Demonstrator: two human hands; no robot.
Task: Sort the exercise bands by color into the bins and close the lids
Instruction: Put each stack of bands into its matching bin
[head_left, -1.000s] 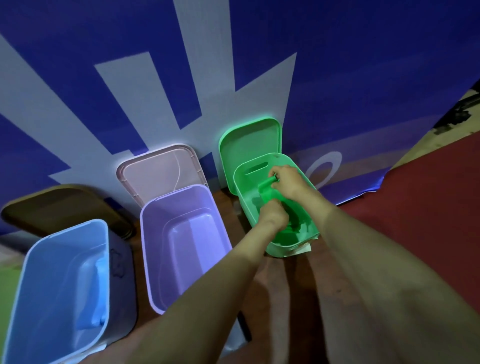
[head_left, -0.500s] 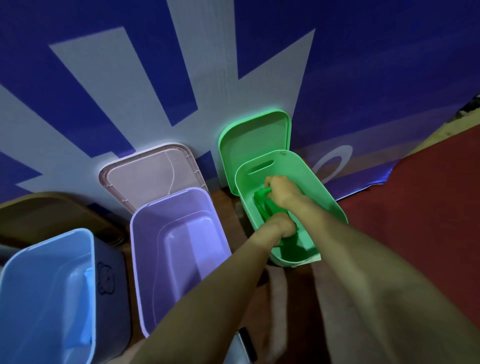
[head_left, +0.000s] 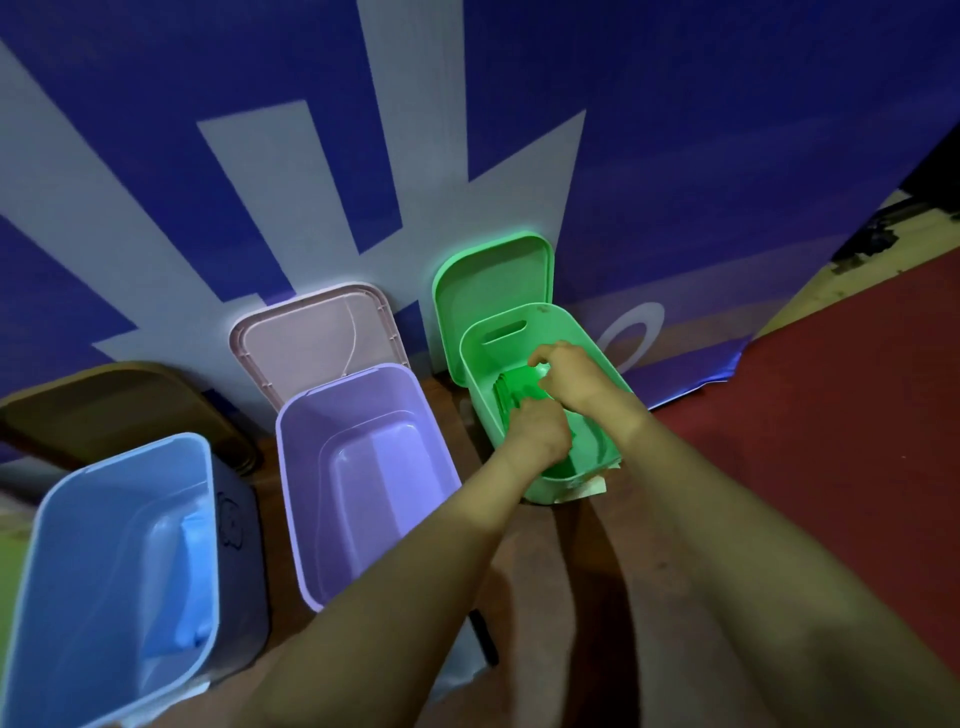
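Note:
Three open bins stand in a row on the floor: a blue bin (head_left: 78, 499), a purple bin (head_left: 291, 431) and a green bin (head_left: 582, 332). Both my hands reach down into the green bin. Green exercise bands (head_left: 514, 387) lie inside it. My left hand (head_left: 540, 434) is curled over the near end of the bands and grips them. My right hand (head_left: 569, 371) hovers over the far end with curled fingers touching the green material. Something light blue lies folded in the blue bin. The purple bin looks empty.
The green lid (head_left: 488, 286) and pink-purple lid (head_left: 317, 338) lean upright against the blue-and-white wall banner behind their bins. A brown lid (head_left: 119, 410) lies behind the blue bin. Red flooring (head_left: 841, 395) stretches to the right. Paper (head_left: 587, 491) pokes out under the green bin.
My right hand has lifted slightly and shifted toward the bin's back right, while my left hand stays low on the bands. The camera has tilted a little.

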